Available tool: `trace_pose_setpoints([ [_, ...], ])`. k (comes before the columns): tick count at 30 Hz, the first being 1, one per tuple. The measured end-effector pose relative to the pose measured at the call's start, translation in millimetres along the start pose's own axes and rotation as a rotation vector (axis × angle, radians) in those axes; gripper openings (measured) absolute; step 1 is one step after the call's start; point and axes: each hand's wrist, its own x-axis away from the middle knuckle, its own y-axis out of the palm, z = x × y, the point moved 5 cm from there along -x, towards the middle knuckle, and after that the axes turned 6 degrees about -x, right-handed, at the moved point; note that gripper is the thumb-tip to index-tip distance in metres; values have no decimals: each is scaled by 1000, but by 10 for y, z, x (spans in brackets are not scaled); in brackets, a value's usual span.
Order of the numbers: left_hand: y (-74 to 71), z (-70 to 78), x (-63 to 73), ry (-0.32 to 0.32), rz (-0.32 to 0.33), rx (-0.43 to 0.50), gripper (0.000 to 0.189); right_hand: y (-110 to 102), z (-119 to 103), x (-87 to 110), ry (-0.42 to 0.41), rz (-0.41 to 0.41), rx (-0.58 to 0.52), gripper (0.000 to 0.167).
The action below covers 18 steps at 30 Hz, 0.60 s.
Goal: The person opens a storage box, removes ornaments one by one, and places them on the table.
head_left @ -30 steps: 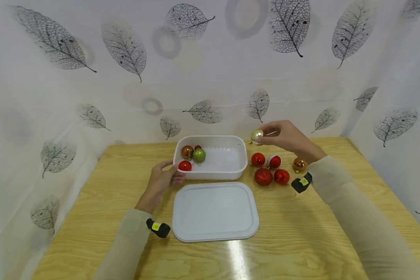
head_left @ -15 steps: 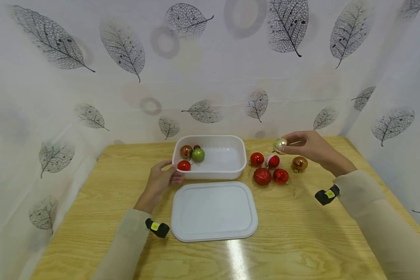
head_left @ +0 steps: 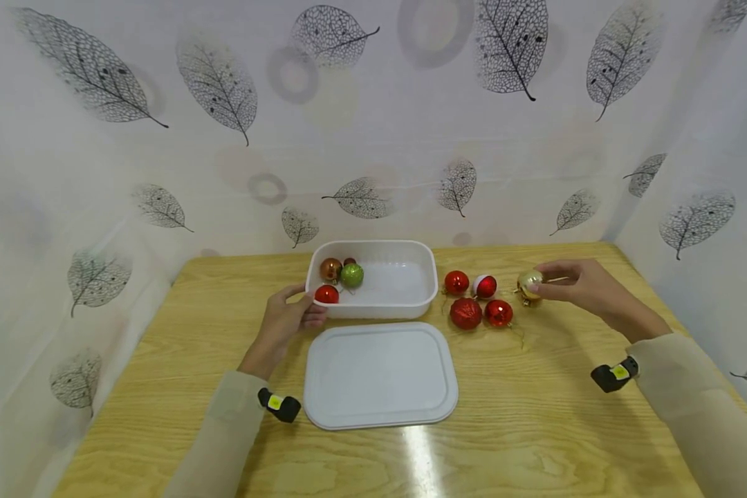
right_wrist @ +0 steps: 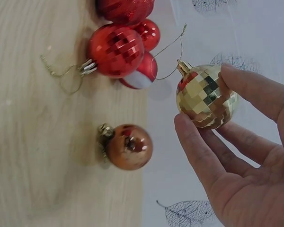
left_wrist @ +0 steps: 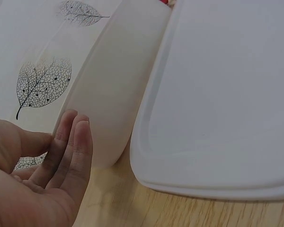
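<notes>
In the head view my right hand (head_left: 588,287) pinches a shiny gold bauble (head_left: 530,284) above the right side of the table. The right wrist view shows thumb and fingertips on the gold faceted ball (right_wrist: 206,97), its loop dangling; a copper bauble (right_wrist: 130,147) lies below it. My left hand (head_left: 281,321) holds the front-left corner of a white plastic container (head_left: 404,311), thumb at the rim and fingers along the outer wall. Inside, at its left end, sit an orange-brown bauble (head_left: 330,270), a green one (head_left: 352,275), a red one (head_left: 326,295) and a small dark red one (head_left: 349,262).
A white lid (head_left: 381,375) lies flat in front of the container. To the container's right, red baubles (head_left: 465,314) and a red-and-white one (head_left: 485,286) form a cluster on the wooden table (head_left: 504,429). A leaf-patterned curtain (head_left: 373,124) hangs behind and at both sides.
My right hand has carried the gold bauble right and down, from near the container's right rim to over the copper bauble. The left hand keeps its hold on the container.
</notes>
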Motion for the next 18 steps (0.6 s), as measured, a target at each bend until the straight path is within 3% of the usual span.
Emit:
trace_pose_setpoints([
  [10,7,-3,-7,6,-5,5,45,21,326,144,44,-6,-1,72],
  [18,10,-7,-17,2,2,4,47,123,513,147,55,-25,-37,71],
])
